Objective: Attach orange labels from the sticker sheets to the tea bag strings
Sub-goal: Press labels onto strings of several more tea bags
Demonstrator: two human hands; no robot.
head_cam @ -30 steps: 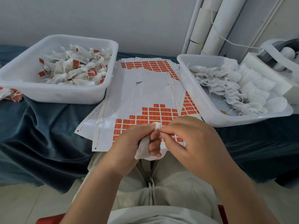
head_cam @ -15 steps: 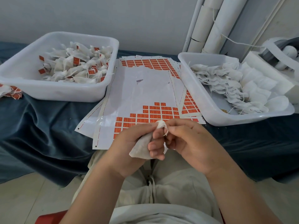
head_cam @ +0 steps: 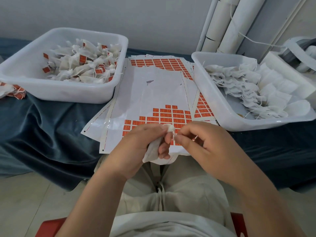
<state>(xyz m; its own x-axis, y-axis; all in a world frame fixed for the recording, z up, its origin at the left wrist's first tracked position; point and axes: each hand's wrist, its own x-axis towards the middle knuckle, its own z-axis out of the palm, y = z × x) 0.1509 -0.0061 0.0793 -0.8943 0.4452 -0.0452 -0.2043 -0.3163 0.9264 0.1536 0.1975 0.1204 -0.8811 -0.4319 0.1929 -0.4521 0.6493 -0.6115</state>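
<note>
My left hand (head_cam: 138, 147) grips a white tea bag (head_cam: 153, 150) over the near edge of the table, the bag's tied top (head_cam: 169, 128) poking up past my thumb. My right hand (head_cam: 205, 144) pinches the bag's thin string (head_cam: 174, 134) just right of that top. Under both hands lies a sticker sheet (head_cam: 153, 100) with rows of orange labels (head_cam: 172, 115) along its near part. More sheets fan out beneath it.
A white tub (head_cam: 51, 93) at the left holds labelled tea bags (head_cam: 82, 67). A white tub (head_cam: 227, 120) at the right holds unlabelled bags (head_cam: 248, 89). A few labelled bags (head_cam: 12, 90) lie at the far left. White tubes (head_cam: 227, 26) lean on the wall. A blue cloth (head_cam: 51, 127) covers the table.
My right hand has slid a little to the right, away from the bag's top, drawing the string out. My left hand keeps hold of the bag.
</note>
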